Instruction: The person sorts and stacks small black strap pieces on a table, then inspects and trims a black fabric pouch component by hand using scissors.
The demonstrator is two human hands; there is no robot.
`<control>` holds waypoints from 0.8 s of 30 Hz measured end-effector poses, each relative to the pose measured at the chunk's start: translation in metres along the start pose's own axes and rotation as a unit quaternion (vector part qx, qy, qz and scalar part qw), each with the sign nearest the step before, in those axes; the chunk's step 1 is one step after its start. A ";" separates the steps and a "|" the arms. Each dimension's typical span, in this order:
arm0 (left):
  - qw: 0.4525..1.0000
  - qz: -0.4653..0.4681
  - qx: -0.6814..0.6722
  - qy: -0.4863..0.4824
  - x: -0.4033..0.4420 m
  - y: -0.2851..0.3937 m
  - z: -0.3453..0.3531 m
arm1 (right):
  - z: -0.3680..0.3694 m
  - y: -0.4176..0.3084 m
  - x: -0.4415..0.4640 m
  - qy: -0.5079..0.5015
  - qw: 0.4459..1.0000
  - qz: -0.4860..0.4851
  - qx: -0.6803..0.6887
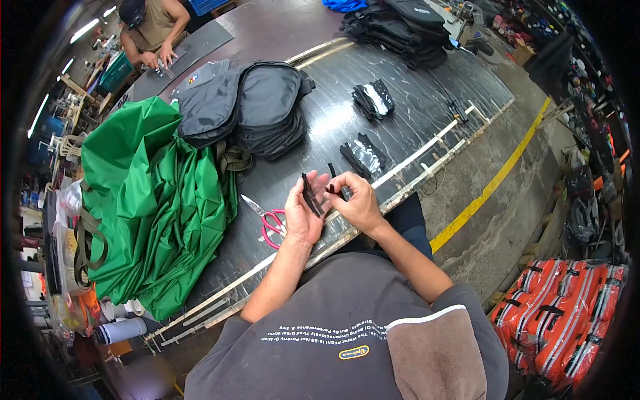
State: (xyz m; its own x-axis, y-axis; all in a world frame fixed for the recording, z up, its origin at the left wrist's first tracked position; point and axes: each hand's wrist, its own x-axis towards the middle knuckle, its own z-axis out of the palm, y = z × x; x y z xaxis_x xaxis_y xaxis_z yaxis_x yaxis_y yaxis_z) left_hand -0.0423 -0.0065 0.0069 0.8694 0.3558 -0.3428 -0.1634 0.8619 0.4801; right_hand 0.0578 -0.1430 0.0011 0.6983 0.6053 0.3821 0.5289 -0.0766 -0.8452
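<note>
Near the table's front edge, my left hand [304, 220] is turned palm up, with short black strips [311, 198] held along the palm beside the thumb. Just to its right, my right hand [358, 203] pinches another short black strip [332, 172] between thumb and fingers. Whether the strips are webbing or other material is too small to tell. Left of my left hand lies a pair of scissors [269, 229] with pink handles. Beyond my right hand lie a bundle of black strips [363, 155] and a further bundle [373, 100] with clear plastic.
Green fabric [160, 213] is heaped at the table's left, beside stacked black bags [267, 103]. More black bags [400, 30] sit at the far side. Another person [153, 30] works at the far left. Orange bags [557, 320] in plastic stand on the floor at right.
</note>
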 end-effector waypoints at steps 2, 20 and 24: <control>1.000 -0.002 -0.007 -0.012 0.000 0.005 -0.001 | -0.002 -0.002 0.000 0.008 1.000 -0.016 0.004; 0.998 -0.046 -0.028 0.023 0.006 0.002 -0.015 | 0.001 -0.020 0.000 0.100 0.991 -0.081 -0.027; 0.995 -0.009 -0.018 0.102 0.006 0.010 -0.010 | -0.011 -0.032 0.003 0.049 0.989 -0.136 -0.031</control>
State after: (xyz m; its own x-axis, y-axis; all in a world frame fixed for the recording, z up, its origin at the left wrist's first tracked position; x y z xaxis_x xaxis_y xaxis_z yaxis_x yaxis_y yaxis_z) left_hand -0.0433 0.0079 0.0011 0.7599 0.4025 -0.5105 -0.1679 0.8802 0.4439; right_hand 0.0479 -0.1473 0.0336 0.5682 0.5307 0.6289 0.7299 0.0278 -0.6830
